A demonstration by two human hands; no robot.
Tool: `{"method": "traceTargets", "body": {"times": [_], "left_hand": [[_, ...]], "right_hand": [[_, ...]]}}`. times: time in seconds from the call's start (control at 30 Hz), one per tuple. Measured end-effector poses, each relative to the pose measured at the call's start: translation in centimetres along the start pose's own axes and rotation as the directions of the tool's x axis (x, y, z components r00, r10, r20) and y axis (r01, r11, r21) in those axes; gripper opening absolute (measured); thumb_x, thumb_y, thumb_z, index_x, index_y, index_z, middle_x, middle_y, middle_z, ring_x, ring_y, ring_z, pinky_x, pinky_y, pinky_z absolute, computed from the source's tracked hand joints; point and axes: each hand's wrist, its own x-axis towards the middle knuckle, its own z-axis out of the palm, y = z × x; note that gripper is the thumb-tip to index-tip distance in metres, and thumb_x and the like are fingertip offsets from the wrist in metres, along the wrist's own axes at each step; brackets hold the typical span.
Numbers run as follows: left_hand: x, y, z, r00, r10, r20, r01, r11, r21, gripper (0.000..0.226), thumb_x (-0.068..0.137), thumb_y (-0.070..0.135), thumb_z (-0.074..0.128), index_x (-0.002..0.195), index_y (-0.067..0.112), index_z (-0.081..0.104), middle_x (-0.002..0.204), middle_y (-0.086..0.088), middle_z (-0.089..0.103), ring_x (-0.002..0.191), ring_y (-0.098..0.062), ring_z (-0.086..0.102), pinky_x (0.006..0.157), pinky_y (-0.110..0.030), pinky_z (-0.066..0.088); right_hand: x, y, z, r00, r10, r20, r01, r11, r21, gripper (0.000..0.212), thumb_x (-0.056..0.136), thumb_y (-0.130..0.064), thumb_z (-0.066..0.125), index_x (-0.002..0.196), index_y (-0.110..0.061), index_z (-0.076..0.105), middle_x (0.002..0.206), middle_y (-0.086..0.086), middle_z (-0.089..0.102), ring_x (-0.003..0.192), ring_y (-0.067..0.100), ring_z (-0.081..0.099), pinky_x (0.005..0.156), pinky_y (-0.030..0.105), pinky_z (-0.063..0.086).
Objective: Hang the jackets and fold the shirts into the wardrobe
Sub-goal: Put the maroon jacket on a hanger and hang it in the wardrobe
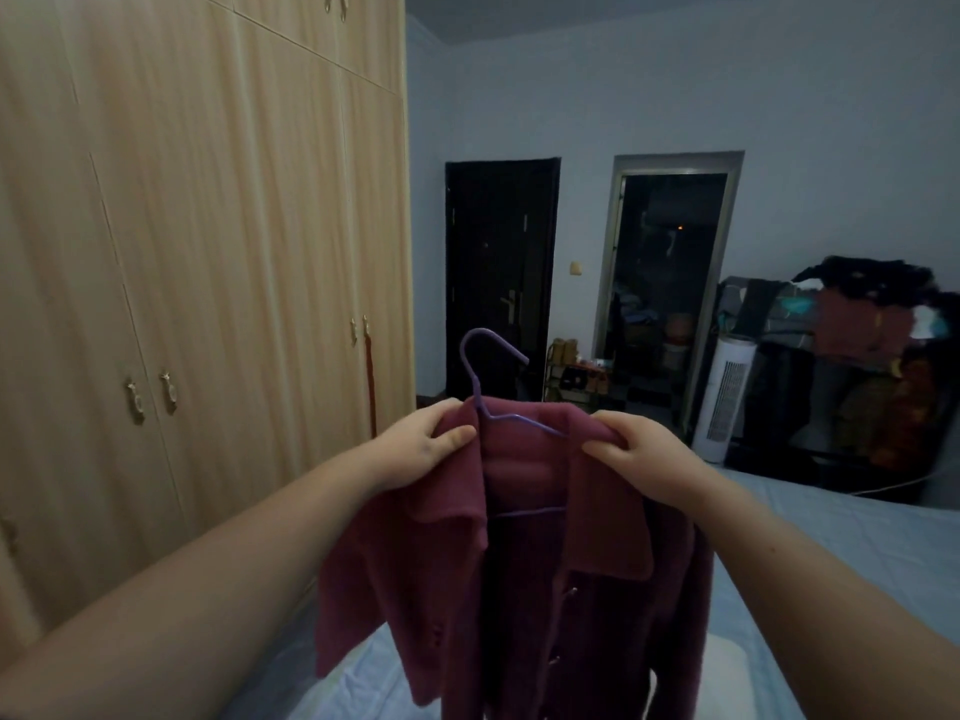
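Observation:
A maroon jacket [524,574] hangs in front of me on a purple hanger [480,379] whose hook sticks up above the collar. My left hand [423,444] pinches the jacket's left shoulder. My right hand [641,454] grips the right shoulder by the collar. The jacket's front is open, and its lower part drops out of view above the bed. The tall wooden wardrobe [208,252] fills the left side with all its doors closed.
A pale blue bed [831,537] lies below and to the right. A dark door [498,278] and an open doorway [670,288] are straight ahead. A white tower appliance [724,397] and a rack piled with clothes [872,345] stand at the right.

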Motion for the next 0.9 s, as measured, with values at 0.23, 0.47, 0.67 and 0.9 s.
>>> {"method": "traceTargets", "body": {"times": [0.23, 0.47, 0.67, 0.9], "left_hand": [[0.9, 2.7, 0.6, 0.978, 0.209, -0.029, -0.205, 0.974, 0.099, 0.027, 0.096, 0.033, 0.059, 0.111, 0.055, 0.056, 0.106, 0.021, 0.068, 0.101, 0.005, 0.063, 0.091, -0.022, 0.05], [0.0, 3.2, -0.7, 0.928, 0.362, -0.082, -0.355, 0.93, 0.093, 0.014, 0.095, 0.027, 0.062, 0.102, 0.039, 0.062, 0.093, 0.016, 0.066, 0.088, -0.003, 0.063, 0.083, -0.03, 0.051], [0.5, 0.9, -0.6, 0.926, 0.244, -0.289, -0.216, 0.968, 0.127, 0.014, 0.091, 0.031, 0.066, 0.101, 0.04, 0.063, 0.092, 0.019, 0.069, 0.089, 0.0, 0.064, 0.086, -0.037, 0.053], [0.2, 1.0, -1.0, 0.933, 0.182, -0.311, -0.184, 0.983, 0.022, 0.013, 0.091, 0.025, 0.068, 0.099, 0.036, 0.068, 0.091, 0.014, 0.072, 0.089, -0.004, 0.066, 0.083, -0.032, 0.053]], "right_hand": [[1.1, -2.5, -2.0, 0.997, 0.005, 0.076, -0.03, 0.943, 0.332, 0.016, 0.1, -0.023, 0.053, 0.11, -0.021, 0.066, 0.101, 0.004, 0.073, 0.09, 0.018, 0.069, 0.085, 0.04, 0.055], [3.1, -2.7, -5.3, 0.967, 0.159, 0.199, -0.23, 0.88, 0.415, 0.034, 0.096, -0.038, 0.058, 0.125, -0.022, 0.064, 0.113, 0.001, 0.072, 0.101, 0.02, 0.07, 0.094, 0.038, 0.054], [3.2, -2.9, -2.0, 0.985, 0.167, 0.049, -0.167, 0.986, -0.002, 0.034, 0.095, -0.055, 0.051, 0.111, -0.026, 0.052, 0.103, -0.002, 0.063, 0.095, 0.018, 0.062, 0.076, 0.032, 0.047], [0.4, -3.5, -1.5, 0.991, -0.001, 0.134, 0.013, 0.996, -0.092, 0.033, 0.103, -0.042, 0.038, 0.111, -0.027, 0.067, 0.106, -0.007, 0.068, 0.096, 0.01, 0.061, 0.084, 0.031, 0.048]]}}
